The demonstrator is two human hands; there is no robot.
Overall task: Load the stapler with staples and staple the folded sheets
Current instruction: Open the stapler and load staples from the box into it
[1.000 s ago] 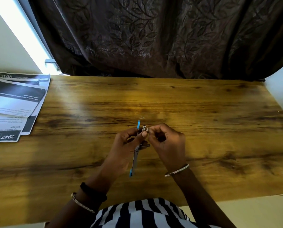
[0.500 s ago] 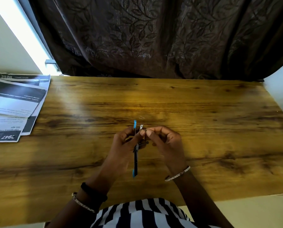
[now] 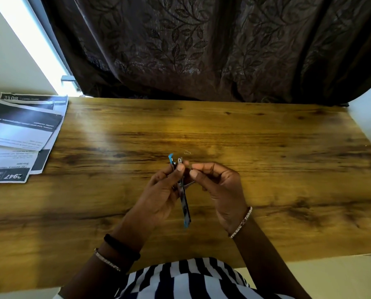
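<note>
My left hand (image 3: 158,197) grips a small blue stapler (image 3: 185,209), swung open above the middle of the wooden table (image 3: 266,147). Its blue lid sticks up at the far end and the metal staple channel shows beside my left thumb. My right hand (image 3: 219,184) is curled just right of the channel, fingertips pinched together at its far end; whatever they hold is too small to see. One loose bent staple (image 3: 187,152) lies on the wood just beyond the hands. The printed sheets (image 3: 18,134) lie overlapped at the table's far left.
A dark leaf-patterned curtain (image 3: 201,50) hangs along the table's far edge. A pale wall stands at the right end of the table. The near edge of the table runs in front of my striped shirt (image 3: 180,279).
The stapler has tilted so its near end swings slightly right. My right hand has drawn back a little to the right of the staple channel.
</note>
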